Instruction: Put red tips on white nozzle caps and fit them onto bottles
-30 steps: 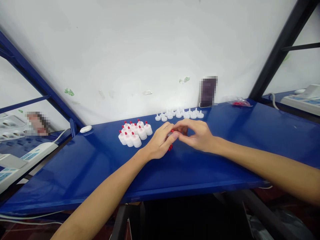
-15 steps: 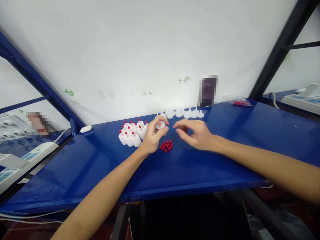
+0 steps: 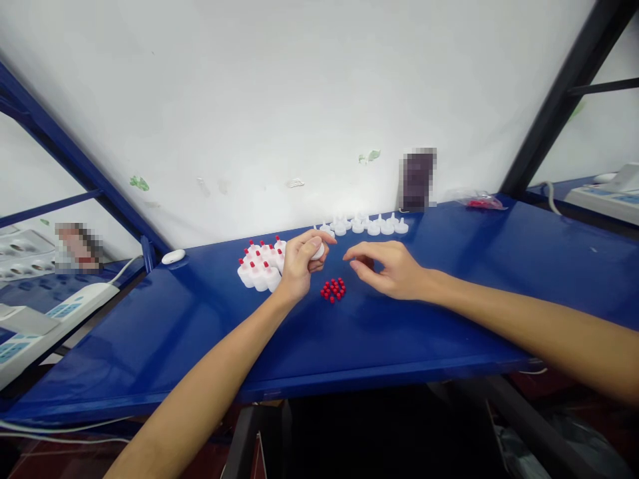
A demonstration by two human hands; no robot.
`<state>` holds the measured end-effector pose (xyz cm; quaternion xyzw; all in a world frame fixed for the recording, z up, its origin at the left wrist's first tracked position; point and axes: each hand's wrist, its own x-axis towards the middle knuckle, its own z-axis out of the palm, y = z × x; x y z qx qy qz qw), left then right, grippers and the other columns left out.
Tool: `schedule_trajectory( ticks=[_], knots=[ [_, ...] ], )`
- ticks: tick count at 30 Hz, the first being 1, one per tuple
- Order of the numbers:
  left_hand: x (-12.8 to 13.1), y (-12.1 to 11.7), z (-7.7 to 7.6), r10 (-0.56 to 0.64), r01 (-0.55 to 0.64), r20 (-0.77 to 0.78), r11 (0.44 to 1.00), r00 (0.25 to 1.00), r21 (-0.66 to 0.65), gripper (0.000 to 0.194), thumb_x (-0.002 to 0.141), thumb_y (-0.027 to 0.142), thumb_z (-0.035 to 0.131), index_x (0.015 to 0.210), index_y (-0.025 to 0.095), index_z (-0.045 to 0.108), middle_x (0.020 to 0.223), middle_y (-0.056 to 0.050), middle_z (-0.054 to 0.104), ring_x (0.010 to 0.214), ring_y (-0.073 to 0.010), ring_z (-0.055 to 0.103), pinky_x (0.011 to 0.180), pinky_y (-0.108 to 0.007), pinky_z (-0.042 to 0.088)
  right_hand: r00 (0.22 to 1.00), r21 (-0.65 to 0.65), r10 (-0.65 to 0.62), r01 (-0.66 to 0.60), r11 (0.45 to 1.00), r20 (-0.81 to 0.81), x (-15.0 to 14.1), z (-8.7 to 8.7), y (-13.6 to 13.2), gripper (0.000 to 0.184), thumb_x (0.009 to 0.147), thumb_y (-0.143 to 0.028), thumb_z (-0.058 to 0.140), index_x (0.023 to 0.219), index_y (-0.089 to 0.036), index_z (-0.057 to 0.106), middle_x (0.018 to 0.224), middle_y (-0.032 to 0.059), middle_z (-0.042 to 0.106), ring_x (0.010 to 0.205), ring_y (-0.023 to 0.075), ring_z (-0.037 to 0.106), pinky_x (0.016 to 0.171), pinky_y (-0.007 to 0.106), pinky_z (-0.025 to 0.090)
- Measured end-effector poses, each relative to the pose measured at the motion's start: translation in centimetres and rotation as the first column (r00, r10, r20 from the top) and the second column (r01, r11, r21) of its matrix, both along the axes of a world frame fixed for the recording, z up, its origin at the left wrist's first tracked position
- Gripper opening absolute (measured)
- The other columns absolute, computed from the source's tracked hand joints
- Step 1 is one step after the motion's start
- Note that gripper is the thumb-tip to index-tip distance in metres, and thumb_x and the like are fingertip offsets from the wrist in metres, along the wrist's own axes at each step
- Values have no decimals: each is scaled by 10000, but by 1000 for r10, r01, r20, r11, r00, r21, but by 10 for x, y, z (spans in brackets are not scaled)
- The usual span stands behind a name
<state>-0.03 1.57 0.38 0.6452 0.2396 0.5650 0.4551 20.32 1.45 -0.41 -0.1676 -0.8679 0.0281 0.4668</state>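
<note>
My left hand (image 3: pixel 301 263) is closed round a white nozzle cap (image 3: pixel 318 251), held just right of a cluster of white caps with red tips (image 3: pixel 259 265) on the blue table (image 3: pixel 200 332). A small pile of loose red tips (image 3: pixel 333 290) lies on the table between my hands. My right hand (image 3: pixel 389 267) hovers just right of that pile, fingers loosely curled and apart, with nothing visible in them. A row of plain white caps (image 3: pixel 367 226) lies further back near the wall.
A white oval object (image 3: pixel 172 256) sits at the table's back left. A clear bag with red pieces (image 3: pixel 476 200) lies at the back right. White power strips (image 3: pixel 44 319) lie on the left bench, and black frame posts (image 3: pixel 554 100) rise at right.
My hands were pressed together over the pile and have drawn apart. The left hand carried the white cap leftward toward the finished cluster, and the red pile came into view.
</note>
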Motion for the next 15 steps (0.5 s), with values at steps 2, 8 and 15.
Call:
schedule_trajectory(
  ticks=[2,8,15],
  knots=[
    [1,0,1,-5,5,16,1000,1000,-23,367,822,510,632,858,145,650,597,46,433,443,-48,248,435,-208,175,1000,-5,3,-3,1000,7,0,0,0,147,909,-162,534,1002,-175,646,708,-18,646,549,86,548,554,213,460],
    [1,0,0,-24,25,31,999,999,-31,349,826,506,606,750,169,558,582,47,436,441,-54,249,433,-205,194,1000,1,9,-9,1000,16,0,-1,1,150,897,-142,536,993,-166,649,704,-18,642,550,84,544,551,208,452],
    [-4,2,-3,73,-75,34,995,997,68,372,830,485,594,657,156,569,489,58,352,446,-68,272,460,-229,188,999,-46,4,-2,999,47,0,-3,2,161,925,-194,538,1034,-169,654,693,-19,634,552,91,547,559,217,456]
  ],
)
